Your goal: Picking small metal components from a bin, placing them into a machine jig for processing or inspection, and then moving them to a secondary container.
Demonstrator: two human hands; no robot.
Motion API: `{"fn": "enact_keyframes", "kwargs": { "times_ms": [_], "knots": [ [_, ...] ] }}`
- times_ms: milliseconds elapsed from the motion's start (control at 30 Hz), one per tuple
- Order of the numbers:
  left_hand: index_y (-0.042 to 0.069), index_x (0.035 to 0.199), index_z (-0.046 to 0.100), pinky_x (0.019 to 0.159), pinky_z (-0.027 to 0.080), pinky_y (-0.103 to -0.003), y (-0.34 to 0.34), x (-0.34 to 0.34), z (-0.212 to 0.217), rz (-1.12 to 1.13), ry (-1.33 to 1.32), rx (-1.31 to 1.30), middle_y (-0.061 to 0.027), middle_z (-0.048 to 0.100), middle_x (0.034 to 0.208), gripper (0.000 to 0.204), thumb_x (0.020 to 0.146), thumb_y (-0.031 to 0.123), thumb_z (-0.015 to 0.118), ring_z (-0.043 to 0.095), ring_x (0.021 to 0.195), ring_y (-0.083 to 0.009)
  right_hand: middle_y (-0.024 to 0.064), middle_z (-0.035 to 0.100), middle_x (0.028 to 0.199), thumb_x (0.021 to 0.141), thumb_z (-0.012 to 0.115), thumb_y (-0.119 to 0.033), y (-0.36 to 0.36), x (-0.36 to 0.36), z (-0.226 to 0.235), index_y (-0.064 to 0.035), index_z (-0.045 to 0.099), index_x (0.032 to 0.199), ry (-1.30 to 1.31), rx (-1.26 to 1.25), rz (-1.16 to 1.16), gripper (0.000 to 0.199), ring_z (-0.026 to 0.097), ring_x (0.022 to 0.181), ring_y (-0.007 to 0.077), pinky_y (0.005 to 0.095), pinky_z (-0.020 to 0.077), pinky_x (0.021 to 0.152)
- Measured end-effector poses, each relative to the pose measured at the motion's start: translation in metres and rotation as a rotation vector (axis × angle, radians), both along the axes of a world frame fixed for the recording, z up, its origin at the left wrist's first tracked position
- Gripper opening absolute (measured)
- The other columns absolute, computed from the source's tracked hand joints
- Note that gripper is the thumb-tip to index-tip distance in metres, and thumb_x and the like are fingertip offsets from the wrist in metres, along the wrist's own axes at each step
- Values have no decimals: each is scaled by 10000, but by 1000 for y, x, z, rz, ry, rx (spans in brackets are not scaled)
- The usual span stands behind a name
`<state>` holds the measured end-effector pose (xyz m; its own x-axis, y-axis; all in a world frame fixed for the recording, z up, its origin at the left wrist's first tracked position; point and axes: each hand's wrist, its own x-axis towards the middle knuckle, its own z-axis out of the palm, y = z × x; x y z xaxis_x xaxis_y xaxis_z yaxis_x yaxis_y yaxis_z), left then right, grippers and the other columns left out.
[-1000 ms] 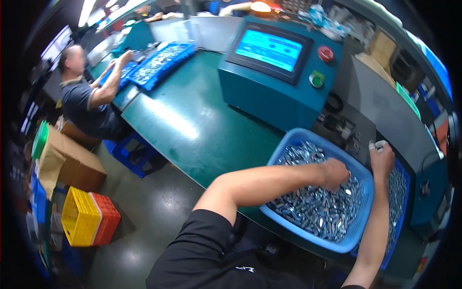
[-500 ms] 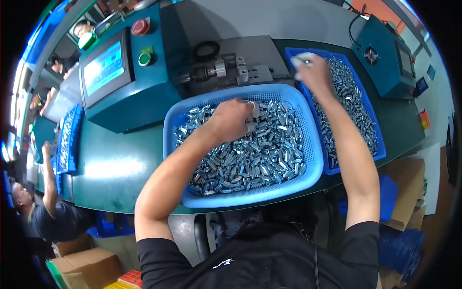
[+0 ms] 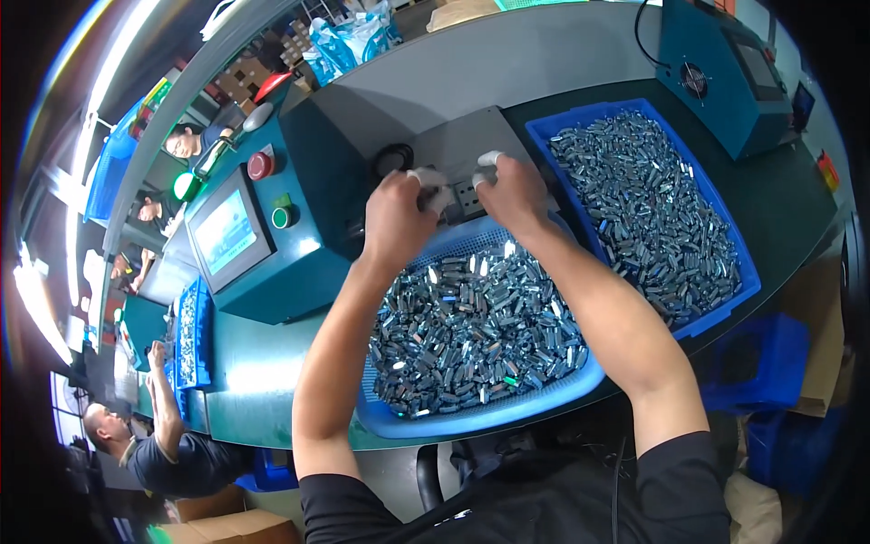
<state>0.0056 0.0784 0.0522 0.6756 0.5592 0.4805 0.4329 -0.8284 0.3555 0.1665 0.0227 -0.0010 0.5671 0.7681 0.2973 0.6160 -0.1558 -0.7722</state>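
Observation:
My left hand (image 3: 399, 216) is over the far rim of a light blue perforated basket (image 3: 494, 419), beside the metal fixture (image 3: 467, 197) of a teal machine. White covers show on its fingertips, which are pinched together; whatever lies between them is hidden. Just right of the fixture, my right hand (image 3: 515, 192) has its covered thumb and forefinger curled toward each other, and I cannot make out what they hold. Small shiny metal pieces (image 3: 471, 335) fill the basket below my forearms. A darker blue bin (image 3: 745, 288) on the right holds more of them.
The teal machine (image 3: 317, 172) carries a screen (image 3: 224, 231), a red button (image 3: 261, 165) and a green button (image 3: 282, 218). Another teal machine (image 3: 725, 82) stands at the far right. At left, a co-worker (image 3: 186, 458) reaches up near a blue bin (image 3: 189, 331) of parts.
My right hand has moved left from above the blue bin to the fixture. My left hand has left the pieces in the basket and come up to the fixture. The view has shifted.

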Motion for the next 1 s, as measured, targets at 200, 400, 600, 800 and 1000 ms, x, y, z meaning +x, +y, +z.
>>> {"fn": "enact_keyframes", "kwargs": {
  "times_ms": [200,400,600,800,1000],
  "knots": [
    [48,863,691,779,473,-410,41,18,-11,-16,230,208,-125,636,815,198,675,108,685,582,860,-312,189,675,875,765,646,-254,0,-4,8,-83,658,1016,-6,-54,28,304,642,875,369,450,510,774],
    [118,857,713,829,429,-419,28,16,-3,88,290,202,-90,638,882,179,693,171,663,556,944,-293,182,680,912,762,670,-192,4,-4,5,-82,681,1013,-49,-36,19,274,650,890,341,401,511,784],
    [152,869,719,851,400,-402,24,11,-9,152,309,174,-51,630,950,195,696,148,630,529,1016,-259,178,682,875,776,662,-162,4,3,-4,-62,668,1020,17,7,80,264,667,840,302,365,512,719],
    [64,844,667,815,439,-396,-26,2,-13,152,258,233,-108,617,911,197,662,117,614,559,984,-257,170,678,930,810,577,-49,-3,-4,-1,-52,553,1226,9,103,205,417,644,782,217,329,498,716],
    [90,762,684,748,468,-380,-87,-10,-33,-44,618,-127,-98,672,778,125,678,166,631,661,790,-262,237,614,1051,724,516,23,3,-19,-16,-60,484,1304,-28,256,484,588,579,1007,371,416,450,900]
  ]
}}
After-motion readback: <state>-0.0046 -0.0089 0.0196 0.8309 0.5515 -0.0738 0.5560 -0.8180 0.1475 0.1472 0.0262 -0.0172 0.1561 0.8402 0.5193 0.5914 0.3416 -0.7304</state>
